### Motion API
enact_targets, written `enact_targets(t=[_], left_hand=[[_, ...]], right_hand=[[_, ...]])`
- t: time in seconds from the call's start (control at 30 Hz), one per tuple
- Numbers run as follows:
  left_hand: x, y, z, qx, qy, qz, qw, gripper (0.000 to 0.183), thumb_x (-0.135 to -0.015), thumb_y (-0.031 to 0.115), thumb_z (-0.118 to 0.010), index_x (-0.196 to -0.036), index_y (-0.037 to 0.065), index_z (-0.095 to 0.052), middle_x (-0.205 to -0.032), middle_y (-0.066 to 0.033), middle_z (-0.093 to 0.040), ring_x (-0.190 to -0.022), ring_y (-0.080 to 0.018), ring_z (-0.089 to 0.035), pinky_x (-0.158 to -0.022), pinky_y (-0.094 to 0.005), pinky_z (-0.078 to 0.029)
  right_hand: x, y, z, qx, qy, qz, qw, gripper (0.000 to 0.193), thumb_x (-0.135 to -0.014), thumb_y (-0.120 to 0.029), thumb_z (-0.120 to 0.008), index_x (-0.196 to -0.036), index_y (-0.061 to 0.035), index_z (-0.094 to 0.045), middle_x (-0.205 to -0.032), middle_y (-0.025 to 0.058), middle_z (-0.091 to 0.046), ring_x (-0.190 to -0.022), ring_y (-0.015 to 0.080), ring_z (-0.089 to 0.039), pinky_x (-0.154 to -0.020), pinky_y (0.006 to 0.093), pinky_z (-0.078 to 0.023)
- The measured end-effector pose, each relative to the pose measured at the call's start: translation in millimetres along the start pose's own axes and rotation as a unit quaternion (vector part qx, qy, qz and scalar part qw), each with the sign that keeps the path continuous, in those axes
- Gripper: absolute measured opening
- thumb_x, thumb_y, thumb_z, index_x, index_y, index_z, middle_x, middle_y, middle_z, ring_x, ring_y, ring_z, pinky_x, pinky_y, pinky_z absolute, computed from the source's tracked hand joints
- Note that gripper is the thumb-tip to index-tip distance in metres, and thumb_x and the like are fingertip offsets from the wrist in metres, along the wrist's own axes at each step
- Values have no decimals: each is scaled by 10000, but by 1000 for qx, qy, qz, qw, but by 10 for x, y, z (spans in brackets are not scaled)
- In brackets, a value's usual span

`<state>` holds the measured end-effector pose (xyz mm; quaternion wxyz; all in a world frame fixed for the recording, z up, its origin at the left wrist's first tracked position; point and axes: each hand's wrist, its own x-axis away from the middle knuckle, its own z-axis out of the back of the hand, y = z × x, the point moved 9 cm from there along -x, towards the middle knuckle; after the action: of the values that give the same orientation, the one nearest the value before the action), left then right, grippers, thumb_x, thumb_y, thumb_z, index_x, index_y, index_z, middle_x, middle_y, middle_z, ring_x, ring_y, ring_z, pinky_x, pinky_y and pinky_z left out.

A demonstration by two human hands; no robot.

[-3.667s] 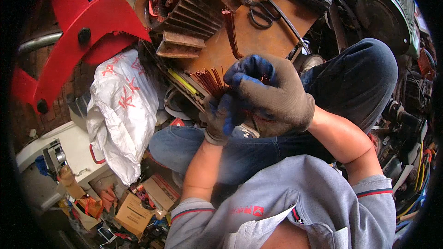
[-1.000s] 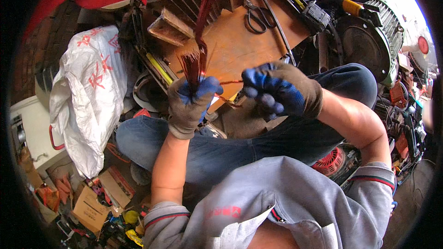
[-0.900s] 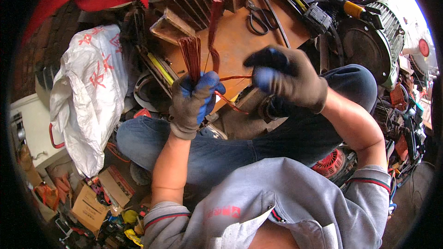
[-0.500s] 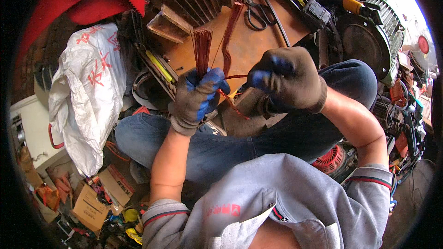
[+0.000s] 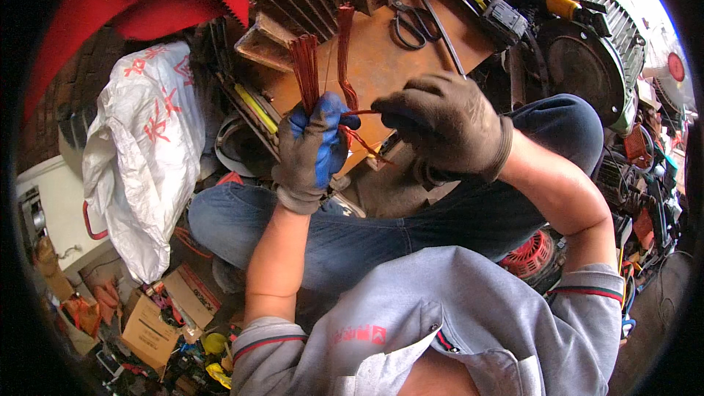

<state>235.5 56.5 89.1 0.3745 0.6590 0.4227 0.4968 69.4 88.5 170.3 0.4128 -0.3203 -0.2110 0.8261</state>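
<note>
Head view: the gloved left hand (image 5: 311,149) is wrapped around an upright bundle of copper wires (image 5: 305,70) over the brown worktop (image 5: 385,62); the gloved right hand (image 5: 449,125), curled nearly closed, pinches a thin copper strand (image 5: 359,111) running between the hands. Black-handled scissors (image 5: 408,35) lie beyond.

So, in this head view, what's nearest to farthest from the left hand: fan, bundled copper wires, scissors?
1. Copper wires: in the left hand.
2. Scissors: on the board, ahead and right.
3. Fan: far right edge.
</note>
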Motion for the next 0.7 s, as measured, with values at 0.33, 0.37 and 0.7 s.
enact_targets(t=[0.33, 0.37, 0.7], left_hand=[[71, -78, 123, -41, -82, -37, 995, 325, -938, 369, -680, -951, 45, -702, -705, -2, -618, -620, -103, -572, -549, -275, -452], [87, 21, 68, -127, -115, -135, 976, 273, -920, 312, -696, -1017, 57, -689, -751, -21, -639, -648, -128, -602, -584, -288, -482], [340, 24, -95, -294, -147, -247, 912, 314, -983, 281, -598, -1090, -3, -681, -930, -89, -721, -854, -153, -683, -719, -305, -552]], right_hand=[[-33, 152, 179, -283, -36, -121, 951, 372, -844, -280, -748, -1106, -22, -692, -957, 163, -713, -884, 245, -714, -784, 348, -556], [-21, 244, 230, -314, 6, -176, 933, 428, -850, -312, -761, -1149, -16, -683, -977, 150, -721, -901, 204, -713, -811, 331, -551], [-46, 64, -186, -435, 81, -276, 853, 320, -863, -208, -751, -1087, 14, -695, -869, 68, -712, -794, 93, -630, -740, 292, -539]])
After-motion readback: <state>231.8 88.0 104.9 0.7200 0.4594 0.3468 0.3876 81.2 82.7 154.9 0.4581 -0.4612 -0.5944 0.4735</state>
